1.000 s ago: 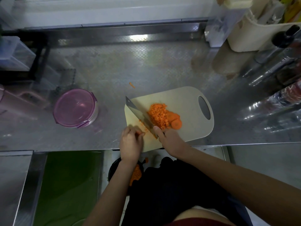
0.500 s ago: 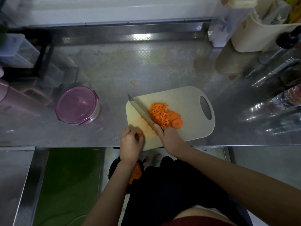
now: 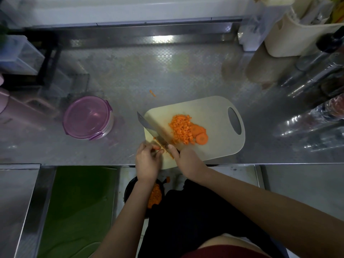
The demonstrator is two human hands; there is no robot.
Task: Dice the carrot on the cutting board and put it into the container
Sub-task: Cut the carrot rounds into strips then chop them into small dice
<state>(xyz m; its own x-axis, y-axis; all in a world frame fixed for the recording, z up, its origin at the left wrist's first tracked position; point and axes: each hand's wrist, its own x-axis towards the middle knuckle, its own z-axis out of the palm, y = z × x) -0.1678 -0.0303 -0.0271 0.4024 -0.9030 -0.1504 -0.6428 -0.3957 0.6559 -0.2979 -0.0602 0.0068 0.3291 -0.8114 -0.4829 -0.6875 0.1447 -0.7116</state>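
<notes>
The board (image 3: 210, 110) lies at the centre of the frame on the steel counter (image 3: 130, 71), its near left corner overhanging the counter's lower edge. The right hand (image 3: 188, 161) grips the knife (image 3: 151, 128) by the handle, forefinger laid on the blade's back; the blade slants up and left across the board's left end, its tip past the board's edge. The left hand (image 3: 148, 161) sits just left of the blade, fingers curled and bunched, pinching a carrot bit (image 3: 161, 151) against the board. A heap of dice (image 3: 181, 129) lies mid-board, just right of the blade, with a few round slices (image 3: 202, 138) touching its right side. Below the counter edge, under the left wrist, a black bowl (image 3: 130, 190) holds more dice. A tub (image 3: 87, 118) with a purple lid on stands left of the board, well apart. One orange scrap (image 3: 152, 93) lies on the counter above the board
</notes>
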